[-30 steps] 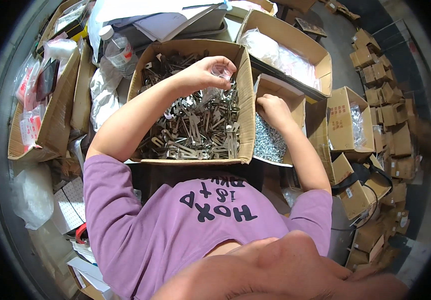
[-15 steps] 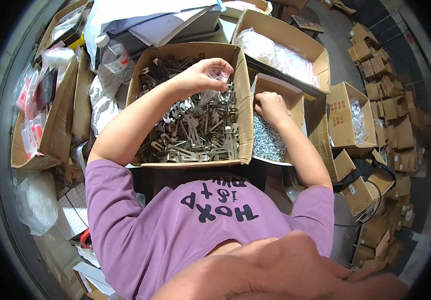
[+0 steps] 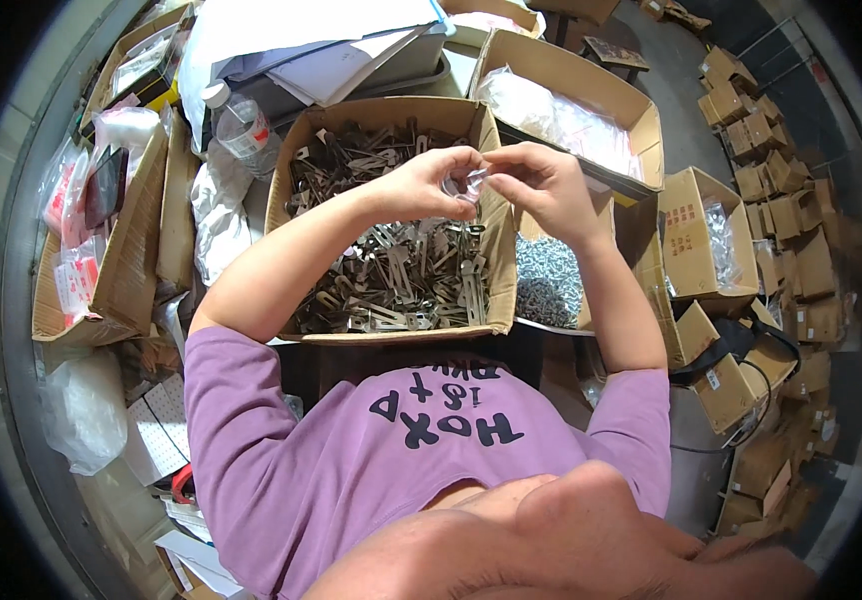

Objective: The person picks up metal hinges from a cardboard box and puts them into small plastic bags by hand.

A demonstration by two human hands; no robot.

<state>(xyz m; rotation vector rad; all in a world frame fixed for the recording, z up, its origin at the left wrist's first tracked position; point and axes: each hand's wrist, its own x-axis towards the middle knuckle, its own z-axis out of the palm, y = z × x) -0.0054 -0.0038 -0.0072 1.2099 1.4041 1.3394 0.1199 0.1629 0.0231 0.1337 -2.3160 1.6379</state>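
Clear bag [image 3: 464, 183] sits in the left hand [image 3: 429, 186], thumb and fingers curled round it; right hand [image 3: 549, 192] is brought in from the right, fingertips right at the bag's near-side edge. Hands are together, almost tip to tip. Left is closed on the bag; can't tell whether right is pinching the film or a small part, fingers block it. Key relation: bag is directly left of the right fingertips, inside the left grasp, so left is the nearer hand. Its long axis is mostly hidden by fingers, can't call it. Both hands are up over the right wall of the big box [image 3: 504, 240], which holds loose flat metal brackets [image 3: 391, 270]. Narrower box [image 3: 604, 210] just right of it, below the right forearm, has silver screws [image 3: 548, 282]. Table [image 3: 257, 208] shows only in slivers. Bottle [image 3: 247, 137] and white cloth-like bundle [image 3: 219, 215] left of the big box, papers [image 3: 346, 70] beyond. Brown cartons [image 3: 766, 225] lie along the right side of the room on grey floor [image 3: 669, 75].
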